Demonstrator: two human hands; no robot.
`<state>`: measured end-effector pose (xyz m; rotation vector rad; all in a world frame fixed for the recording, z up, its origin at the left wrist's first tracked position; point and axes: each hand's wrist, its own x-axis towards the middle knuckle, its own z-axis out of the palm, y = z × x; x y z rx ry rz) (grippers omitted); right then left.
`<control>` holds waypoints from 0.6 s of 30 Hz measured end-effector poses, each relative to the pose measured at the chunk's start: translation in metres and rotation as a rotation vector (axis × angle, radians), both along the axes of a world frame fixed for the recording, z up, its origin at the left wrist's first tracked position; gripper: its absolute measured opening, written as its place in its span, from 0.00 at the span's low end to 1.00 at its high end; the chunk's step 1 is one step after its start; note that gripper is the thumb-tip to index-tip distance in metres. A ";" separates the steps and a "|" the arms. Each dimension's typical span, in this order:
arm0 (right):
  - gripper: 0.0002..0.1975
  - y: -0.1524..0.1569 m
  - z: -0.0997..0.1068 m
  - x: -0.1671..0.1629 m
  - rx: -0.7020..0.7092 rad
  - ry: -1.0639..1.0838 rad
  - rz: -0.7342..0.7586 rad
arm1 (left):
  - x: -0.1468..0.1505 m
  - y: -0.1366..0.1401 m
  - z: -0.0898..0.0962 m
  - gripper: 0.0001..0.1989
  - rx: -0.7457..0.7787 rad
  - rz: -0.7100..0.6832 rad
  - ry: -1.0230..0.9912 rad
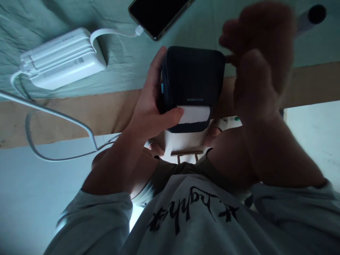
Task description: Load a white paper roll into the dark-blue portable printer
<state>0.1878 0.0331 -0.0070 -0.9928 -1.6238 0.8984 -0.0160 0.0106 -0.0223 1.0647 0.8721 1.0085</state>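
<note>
Over the brown wooden edge (313,85), left hand (148,117) grips black boxy plastic device (195,76), thumb on white paper strip (196,114); blurred right hand (260,67) unclenched alongside. Likely steadying step; next move calls for firm hold.

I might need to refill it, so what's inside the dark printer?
A white paper strip pokes from the dark printer, partly covered by the left hand. The casing hides the interior, including any paper roll.

Right hand (261,71) blurred, phone (159,16) cut off by top edge, lettering (195,100) on black device (195,76) too small to read
</note>
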 end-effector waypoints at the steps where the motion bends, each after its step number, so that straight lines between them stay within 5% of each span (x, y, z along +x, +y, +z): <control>1: 0.25 -0.001 -0.001 0.001 -0.011 -0.037 0.060 | 0.001 0.000 0.001 0.44 -0.002 -0.005 -0.026; 9: 0.28 0.002 -0.005 0.007 0.062 -0.262 0.240 | 0.015 -0.006 0.027 0.18 -0.144 0.041 -0.032; 18: 0.28 0.005 -0.011 0.007 0.143 -0.273 0.232 | 0.020 0.000 0.008 0.19 0.022 0.036 -0.204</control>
